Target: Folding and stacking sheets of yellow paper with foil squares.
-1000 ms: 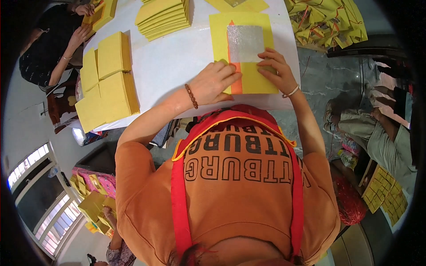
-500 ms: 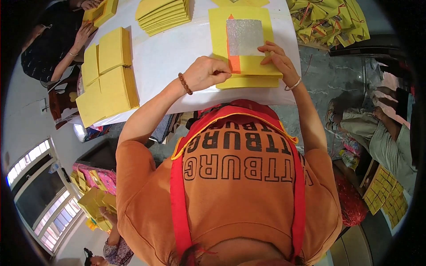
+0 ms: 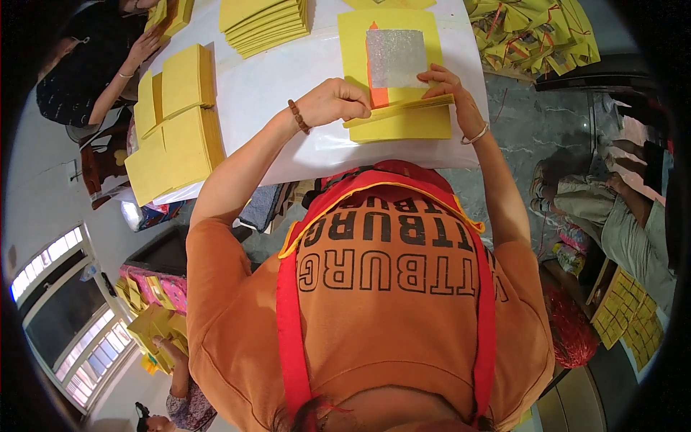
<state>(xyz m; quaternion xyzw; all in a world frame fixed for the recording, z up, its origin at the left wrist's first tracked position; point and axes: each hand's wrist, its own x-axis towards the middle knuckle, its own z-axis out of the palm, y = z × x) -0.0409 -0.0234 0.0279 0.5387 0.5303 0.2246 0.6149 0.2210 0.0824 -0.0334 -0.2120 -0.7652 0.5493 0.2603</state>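
A yellow paper sheet lies before me at the table's near right part. On it is a silver glittery rectangle, with an orange pointed strip along its left side. The near part of the paper is raised as a narrow layered fold, slanting up to the right. My left hand is closed in a pinch at the fold's left end. My right hand curls around its right end, fingers bent over the paper. Below the fold lies more yellow paper.
Stacks of yellow paper stand at the left, another stack at the far side of the white table. A heap of yellow pieces with red cords is at the far right. A co-worker's hand works at far left.
The near edge of the paper has been lifted and tilted, its right end rising more. Both my hands have shifted slightly away from me. The co-worker's hands at far left have moved.
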